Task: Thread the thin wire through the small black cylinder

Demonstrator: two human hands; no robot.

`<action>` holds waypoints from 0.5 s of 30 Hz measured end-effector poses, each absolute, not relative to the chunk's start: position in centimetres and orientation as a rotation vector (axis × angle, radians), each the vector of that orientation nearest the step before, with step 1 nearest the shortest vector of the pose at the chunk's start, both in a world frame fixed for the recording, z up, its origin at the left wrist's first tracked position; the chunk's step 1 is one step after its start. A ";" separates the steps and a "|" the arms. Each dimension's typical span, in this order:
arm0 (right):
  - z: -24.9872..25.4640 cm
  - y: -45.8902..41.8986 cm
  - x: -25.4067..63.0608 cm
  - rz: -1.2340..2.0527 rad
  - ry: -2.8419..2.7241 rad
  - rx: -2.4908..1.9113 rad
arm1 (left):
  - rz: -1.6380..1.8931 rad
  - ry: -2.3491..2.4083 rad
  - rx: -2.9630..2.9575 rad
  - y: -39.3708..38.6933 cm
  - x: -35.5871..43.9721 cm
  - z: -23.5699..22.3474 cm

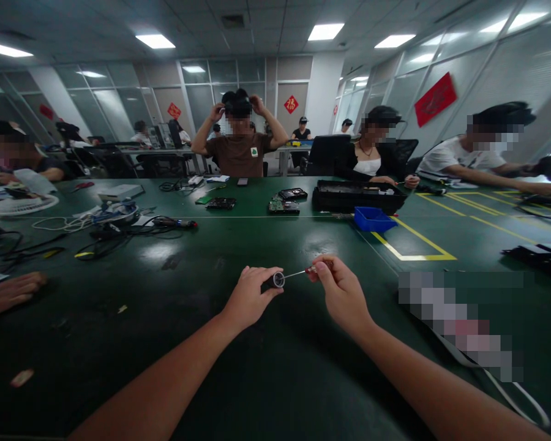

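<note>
My left hand (252,294) is closed around a small black cylindrical part (278,280) whose round, light-rimmed end faces me and to the right. In my right hand (342,291) is a thin screwdriver (310,269) with a reddish handle, gripped between thumb and fingers. Its slim metal shaft points left and its tip reaches the round end of the black part; whether it goes inside, I cannot tell. Both hands are held above the green table (294,373).
Ahead lie circuit boards (284,207), a long black housing (358,196) and a blue tray (374,219). Cables and a second screwdriver (183,224) are at left. Another person's hand (11,294) rests at the left edge. A white cable (523,395) runs at right. Several people sit around.
</note>
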State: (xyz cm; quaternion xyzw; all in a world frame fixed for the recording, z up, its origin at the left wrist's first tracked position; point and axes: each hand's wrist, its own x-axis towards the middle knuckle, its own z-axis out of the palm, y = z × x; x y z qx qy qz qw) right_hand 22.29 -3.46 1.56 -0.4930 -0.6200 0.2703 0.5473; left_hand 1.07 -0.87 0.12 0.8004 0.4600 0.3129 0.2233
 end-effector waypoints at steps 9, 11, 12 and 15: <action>2.7 -4.2 22.3 0.501 -1.654 -1.290 | 0.855 1.297 2.228 -0.7 0.9 -0.2; 2.6 -4.1 22.3 0.480 -1.692 -1.271 | 0.850 1.307 2.232 -0.7 0.9 -0.2; 2.6 -4.1 22.3 0.479 -1.706 -1.272 | 0.849 1.312 2.233 -0.7 0.9 -0.1; 2.5 -4.1 22.2 0.471 -1.725 -1.325 | 0.845 1.321 2.242 -0.6 1.0 -0.2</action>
